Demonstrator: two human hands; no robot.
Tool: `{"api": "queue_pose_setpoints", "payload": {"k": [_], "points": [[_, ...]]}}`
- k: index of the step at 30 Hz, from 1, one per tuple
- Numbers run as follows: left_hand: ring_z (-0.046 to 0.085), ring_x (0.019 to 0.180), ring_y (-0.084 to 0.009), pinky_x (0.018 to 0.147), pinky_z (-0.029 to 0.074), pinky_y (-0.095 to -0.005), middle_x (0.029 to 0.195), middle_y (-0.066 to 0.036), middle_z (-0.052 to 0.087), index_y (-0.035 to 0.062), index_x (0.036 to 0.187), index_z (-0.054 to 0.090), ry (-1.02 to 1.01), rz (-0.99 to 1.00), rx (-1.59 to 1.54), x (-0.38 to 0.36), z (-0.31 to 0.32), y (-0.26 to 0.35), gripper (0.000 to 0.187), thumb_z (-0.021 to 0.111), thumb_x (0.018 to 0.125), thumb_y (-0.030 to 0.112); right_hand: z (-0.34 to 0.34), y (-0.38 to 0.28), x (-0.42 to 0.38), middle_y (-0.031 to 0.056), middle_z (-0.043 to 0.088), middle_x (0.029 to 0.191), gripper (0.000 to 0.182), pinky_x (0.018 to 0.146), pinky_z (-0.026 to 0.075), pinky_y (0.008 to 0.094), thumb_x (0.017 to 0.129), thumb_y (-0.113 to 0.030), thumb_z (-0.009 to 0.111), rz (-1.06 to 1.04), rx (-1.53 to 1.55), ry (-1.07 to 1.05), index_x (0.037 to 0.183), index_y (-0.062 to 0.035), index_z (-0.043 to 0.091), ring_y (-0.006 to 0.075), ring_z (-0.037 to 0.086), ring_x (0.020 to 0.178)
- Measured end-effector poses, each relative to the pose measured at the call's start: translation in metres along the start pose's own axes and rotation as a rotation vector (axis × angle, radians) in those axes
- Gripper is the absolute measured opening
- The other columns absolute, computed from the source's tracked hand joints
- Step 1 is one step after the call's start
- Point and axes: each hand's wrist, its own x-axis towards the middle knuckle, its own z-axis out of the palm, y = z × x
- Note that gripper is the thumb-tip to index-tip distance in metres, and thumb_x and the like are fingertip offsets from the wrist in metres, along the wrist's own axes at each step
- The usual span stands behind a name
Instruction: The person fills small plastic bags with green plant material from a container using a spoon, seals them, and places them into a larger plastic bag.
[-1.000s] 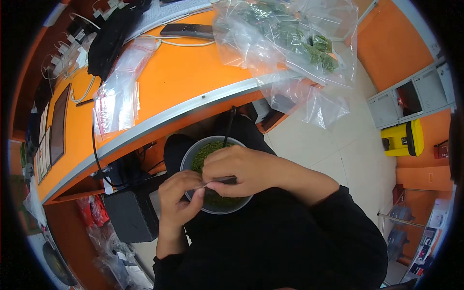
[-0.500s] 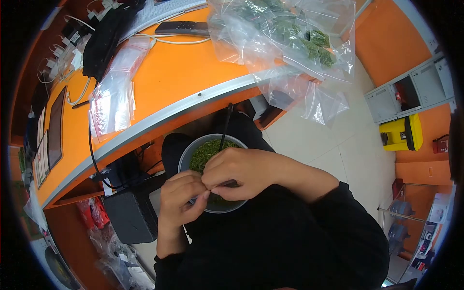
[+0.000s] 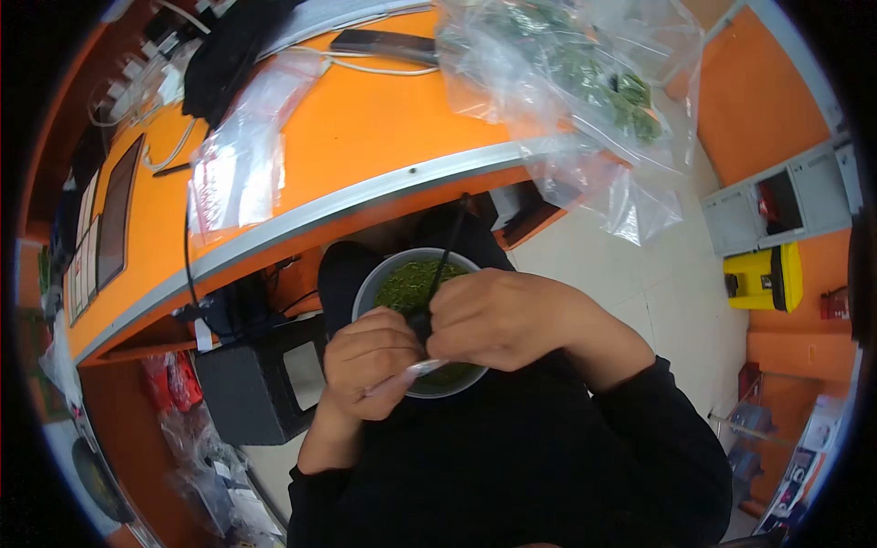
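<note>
A grey bowl [image 3: 367,290] rests on the person's lap, filled with finely chopped green leaves [image 3: 402,288]. Over its near side, my left hand [image 3: 370,361] and my right hand [image 3: 501,320] are both closed, fingertips pinching. Between them stretches a small piece of clear plastic [image 3: 422,367], which looks like the edge of a bag; the fingers hide most of it. A long black handle [image 3: 452,239] leans out of the bowl's far side, passing close to my right fingers, its lower end dark among the leaves.
On the orange desk [image 3: 365,123] lie flat zip bags [image 3: 247,164], a dark remote [image 3: 384,44] and a large clear bag of green leaves [image 3: 630,105] overhanging the edge. A black box [image 3: 242,393] stands below at left. Lockers [image 3: 776,205] and a yellow bin [image 3: 763,279] are at right.
My hands have drawn apart, the right one moving rightward, and clear plastic now shows between them. The whole view has shifted slightly as the head moved.
</note>
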Motion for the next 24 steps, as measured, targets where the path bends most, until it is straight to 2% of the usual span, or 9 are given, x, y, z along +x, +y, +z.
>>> {"api": "queue_pose_setpoints", "payload": {"k": [6, 7, 8, 11, 12, 15, 17, 22, 24], "points": [[0.058, 0.095, -0.0269, 0.088, 0.040, -0.0398, 0.097, -0.009, 0.064, 0.0044, 0.097, 0.065, 0.041, -0.076, 0.381, 0.020, -0.029, 0.019, 0.021, 0.064, 0.079, 0.016, -0.047, -0.048, -0.007, 0.0130, 0.068, 0.103, 0.018, 0.060, 0.052, 0.0303, 0.084, -0.008, 0.052, 0.054, -0.418, 0.288, 0.094, -0.0018, 0.066, 0.0248, 0.068, 0.084], [0.057, 0.097, -0.0261, 0.091, 0.038, -0.0392, 0.101, -0.009, 0.064, 0.0050, 0.101, 0.065, 0.156, -0.101, 0.544, 0.021, -0.041, 0.020, 0.024, 0.064, 0.081, 0.018, -0.054, -0.067, -0.007, 0.0144, 0.068, 0.070, 0.028, 0.070, 0.055, 0.0357, 0.093, -0.019, 0.048, 0.118, -0.542, 0.512, 0.086, 0.0029, 0.065, 0.0251, 0.066, 0.060], [0.057, 0.097, -0.0251, 0.091, 0.036, -0.0386, 0.101, -0.008, 0.064, 0.0064, 0.102, 0.065, 0.237, -0.123, 0.769, 0.017, -0.056, 0.016, 0.024, 0.064, 0.082, 0.020, -0.068, -0.069, -0.020, 0.0224, 0.068, 0.084, 0.035, 0.077, 0.054, 0.0398, 0.097, -0.021, 0.042, 0.003, -0.643, 0.674, 0.093, 0.0054, 0.064, 0.0253, 0.066, 0.067], [0.052, 0.101, -0.0217, 0.089, 0.032, -0.0408, 0.104, -0.002, 0.060, 0.0129, 0.106, 0.067, 0.465, -0.240, 1.324, 0.016, -0.100, 0.000, 0.026, 0.067, 0.082, 0.024, -0.123, -0.081, -0.051, 0.0215, 0.063, 0.109, 0.033, 0.089, 0.049, 0.0374, 0.097, -0.018, 0.045, 0.054, -0.874, 1.116, 0.115, 0.0053, 0.059, 0.0262, 0.065, 0.082], [0.052, 0.101, -0.0217, 0.089, 0.032, -0.0408, 0.104, -0.002, 0.060, 0.0129, 0.106, 0.067, 0.471, -0.238, 1.332, 0.019, -0.107, -0.004, 0.026, 0.067, 0.082, 0.024, -0.134, -0.076, -0.059, 0.0215, 0.063, 0.109, 0.033, 0.089, 0.049, 0.0374, 0.097, -0.018, 0.045, 0.045, -0.870, 1.117, 0.115, 0.0053, 0.059, 0.0262, 0.065, 0.082], [0.048, 0.107, -0.0193, 0.087, 0.028, -0.0454, 0.107, 0.002, 0.057, 0.0184, 0.106, 0.067, 0.472, -0.538, 1.630, 0.025, -0.115, -0.009, 0.025, 0.068, 0.081, 0.022, -0.145, -0.061, -0.065, 0.0163, 0.059, 0.122, 0.032, 0.083, 0.048, 0.0300, 0.095, -0.015, 0.048, 0.550, -1.065, 0.884, 0.122, 0.0003, 0.057, 0.0243, 0.062, 0.096], [0.046, 0.110, -0.0191, 0.086, 0.026, -0.0476, 0.111, 0.004, 0.056, 0.0205, 0.106, 0.068, 0.434, -0.627, 1.557, 0.028, -0.117, -0.010, 0.027, 0.069, 0.079, 0.026, -0.135, -0.048, -0.053, 0.0127, 0.052, 0.133, 0.032, 0.083, 0.045, 0.0285, 0.093, -0.012, 0.051, 0.773, -1.093, 0.505, 0.123, -0.0054, 0.058, 0.0199, 0.056, 0.109], [0.045, 0.112, -0.0193, 0.088, 0.025, -0.0514, 0.114, 0.004, 0.055, 0.0228, 0.104, 0.070, 0.437, -0.646, 1.538, 0.035, -0.111, -0.015, 0.025, 0.068, 0.080, 0.031, -0.121, -0.060, -0.054, 0.0107, 0.054, 0.127, 0.031, 0.089, 0.043, 0.0281, 0.088, -0.006, 0.054, 0.522, -1.182, 0.789, 0.118, -0.0045, 0.060, 0.0155, 0.054, 0.102], [0.045, 0.114, -0.0192, 0.090, 0.025, -0.0527, 0.117, 0.005, 0.055, 0.0239, 0.103, 0.070, 0.463, -0.630, 1.531, 0.038, -0.109, -0.016, 0.025, 0.067, 0.080, 0.033, -0.114, -0.064, -0.053, 0.0124, 0.055, 0.122, 0.026, 0.083, 0.043, 0.0254, 0.087, -0.006, 0.052, 0.210, -1.169, 0.934, 0.111, -0.0006, 0.061, 0.0167, 0.054, 0.101]]}}
